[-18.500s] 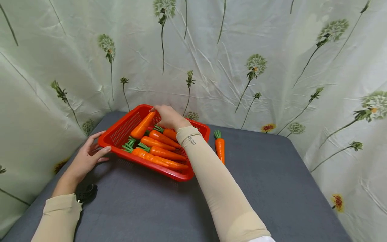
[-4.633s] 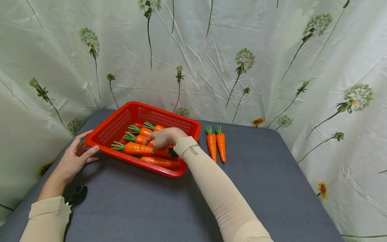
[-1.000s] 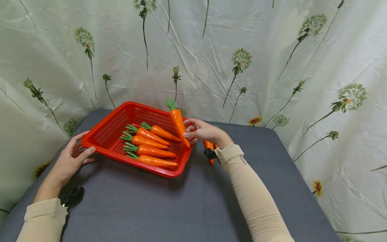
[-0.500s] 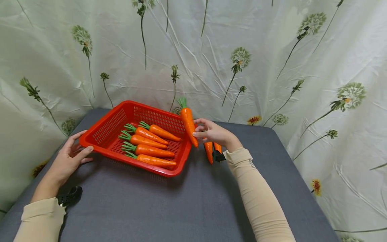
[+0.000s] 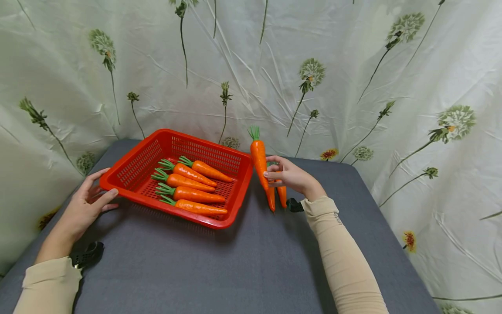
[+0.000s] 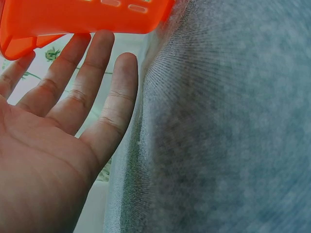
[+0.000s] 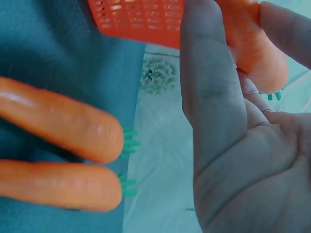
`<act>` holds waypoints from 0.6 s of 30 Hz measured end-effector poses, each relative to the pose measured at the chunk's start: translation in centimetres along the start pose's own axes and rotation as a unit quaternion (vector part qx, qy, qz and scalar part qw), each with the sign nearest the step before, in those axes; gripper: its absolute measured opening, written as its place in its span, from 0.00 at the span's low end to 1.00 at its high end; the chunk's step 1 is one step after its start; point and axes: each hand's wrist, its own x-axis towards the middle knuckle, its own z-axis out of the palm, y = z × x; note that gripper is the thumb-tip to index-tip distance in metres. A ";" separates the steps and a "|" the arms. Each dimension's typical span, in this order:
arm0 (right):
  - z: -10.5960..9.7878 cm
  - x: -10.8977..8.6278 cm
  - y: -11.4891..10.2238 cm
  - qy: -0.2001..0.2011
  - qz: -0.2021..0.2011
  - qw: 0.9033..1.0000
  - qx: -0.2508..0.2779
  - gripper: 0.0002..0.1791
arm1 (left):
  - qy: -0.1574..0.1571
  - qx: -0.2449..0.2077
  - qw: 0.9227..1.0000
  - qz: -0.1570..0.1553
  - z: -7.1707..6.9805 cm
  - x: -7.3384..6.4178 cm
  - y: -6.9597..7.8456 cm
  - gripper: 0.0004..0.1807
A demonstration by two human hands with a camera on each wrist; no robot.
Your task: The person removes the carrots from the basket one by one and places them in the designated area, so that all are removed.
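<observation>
While the two hands are well apart, each one has something to do. The right hand [image 5: 294, 175] pinches one orange carrot [image 5: 259, 156] between its thumb and fingers. That carrot is up in the air, just past the right side of the red basket [image 5: 238, 192]. Its green top points up and its thin tip points down, and it leans a little. In the head view it covers part of one of the two carrots [image 5: 281, 196] on the table [image 5: 176, 270]. I cannot tell if its tip touches that one.

Those two lie side by side with a small gap between them, green tops toward the curtain [image 5: 353, 65].

The left hand [image 5: 84, 205] is at the left corner of the basket. Its fingers are spread and almost straight, and some fingertips touch the red side. The thumb is by the rim.

Inside the basket, five carrots [image 5: 190, 182] lie in a row. Their green tops are on the left and their tips are on the right. The basket has lots of little holes and sits on the gray table.

Both arms have light tan sleeves [image 5: 353, 261]. A small black thing [image 5: 88, 255] is at the left wrist. The curtain is pale, with tall flowers on it.
</observation>
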 end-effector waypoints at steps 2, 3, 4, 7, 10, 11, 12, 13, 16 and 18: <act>-0.2 -0.2 0.3 0.008 0.005 1.000 0.007 0.30 | -0.001 -0.003 1.000 0.002 0.0 0.0 0.0 0.38; -0.3 -0.3 0.5 0.011 0.007 1.000 0.009 0.31 | 0.001 -0.001 1.000 0.001 0.0 -0.1 0.1 0.38; -0.5 -0.5 0.6 0.016 0.009 1.000 0.012 0.31 | 0.003 0.003 1.000 -0.001 0.0 0.0 0.1 0.38; -0.9 -0.8 1.1 0.026 0.015 0.999 0.015 0.32 | 0.004 -0.003 1.000 -0.001 0.0 0.0 0.1 0.38; -1.5 -1.2 1.6 0.033 0.020 0.999 0.015 0.33 | 0.002 -0.007 1.000 0.003 0.0 0.0 0.1 0.39; -1.6 -1.3 1.8 0.036 0.022 0.999 0.016 0.33 | 0.002 -0.006 1.000 0.004 0.0 0.0 0.1 0.39; -1.8 -1.4 2.0 0.037 0.024 0.999 0.017 0.33 | 0.004 -0.004 1.000 0.002 0.0 0.0 0.1 0.39; -1.9 -1.6 2.2 0.039 0.026 0.999 0.018 0.33 | 0.006 0.000 1.000 0.000 0.0 0.0 0.1 0.38; -2.3 -2.0 2.7 0.045 0.029 0.998 0.017 0.32 | 0.003 -0.001 1.000 -0.001 0.0 0.1 0.0 0.38; -2.5 -2.2 3.0 0.050 0.030 0.998 0.017 0.32 | -0.002 -0.011 1.000 0.001 -0.1 0.1 -0.1 0.38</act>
